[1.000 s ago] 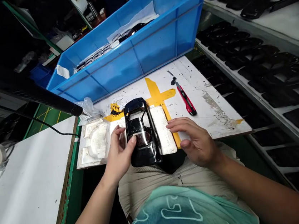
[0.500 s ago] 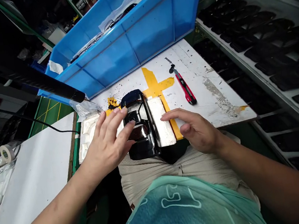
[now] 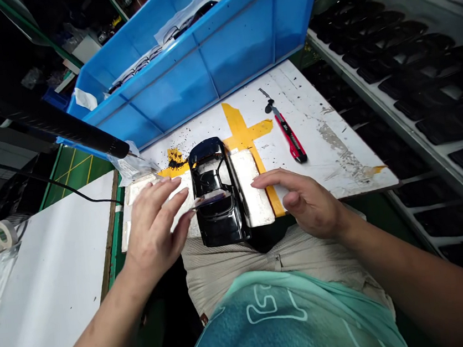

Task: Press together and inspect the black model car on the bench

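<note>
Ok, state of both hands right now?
Left hand: fingers spread at a thin strip over the black car body; can't tell if gripping.
Right hand: open, holding nothing, by the white foam block.

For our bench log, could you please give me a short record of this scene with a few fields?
Left hand: fingertips at a thin glossy strip lying across the shell; grip unclear.
Right hand: open, fingertips at a white foam block.
Main item: black glossy car-body shell, beside the block.
On the board: red utility knife, yellow tape cross.
Behind: blue plastic crate.
Right side: rack of black shells.
</note>
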The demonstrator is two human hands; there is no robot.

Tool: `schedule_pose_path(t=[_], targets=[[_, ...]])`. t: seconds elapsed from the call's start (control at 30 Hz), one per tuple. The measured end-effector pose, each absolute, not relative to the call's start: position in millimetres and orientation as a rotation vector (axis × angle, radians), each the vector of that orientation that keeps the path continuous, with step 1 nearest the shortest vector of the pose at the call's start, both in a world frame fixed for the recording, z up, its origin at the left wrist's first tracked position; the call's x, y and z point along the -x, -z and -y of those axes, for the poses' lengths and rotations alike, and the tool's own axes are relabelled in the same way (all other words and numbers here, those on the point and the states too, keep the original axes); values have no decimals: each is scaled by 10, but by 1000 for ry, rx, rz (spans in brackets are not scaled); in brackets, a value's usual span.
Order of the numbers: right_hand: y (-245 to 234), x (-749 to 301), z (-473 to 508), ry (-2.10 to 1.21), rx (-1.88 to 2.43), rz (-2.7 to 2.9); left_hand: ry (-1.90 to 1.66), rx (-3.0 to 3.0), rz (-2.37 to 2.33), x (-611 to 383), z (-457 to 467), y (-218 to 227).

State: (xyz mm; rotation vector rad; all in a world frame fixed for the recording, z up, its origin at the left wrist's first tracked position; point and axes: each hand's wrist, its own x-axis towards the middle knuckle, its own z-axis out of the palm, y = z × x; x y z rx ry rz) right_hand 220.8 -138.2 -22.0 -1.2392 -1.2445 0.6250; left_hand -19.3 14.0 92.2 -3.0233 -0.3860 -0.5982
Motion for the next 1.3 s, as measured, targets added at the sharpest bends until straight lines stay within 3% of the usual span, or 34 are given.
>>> schedule_pose_path(t=[0.27, 0.6, 0.8, 1.3], targets=[[227, -2199, 1381, -599, 1202, 1267, 28, 3165, 337, 291, 266, -410], [238, -2172, 1442, -499, 1087, 1185, 290, 3144, 343, 297, 342, -372], [242, -2185, 1457, -472, 1061, 1199, 173, 3092, 320, 140, 432, -361], [274, -2184, 1450, -507, 989, 1171, 380, 3023, 462, -19, 512, -360]])
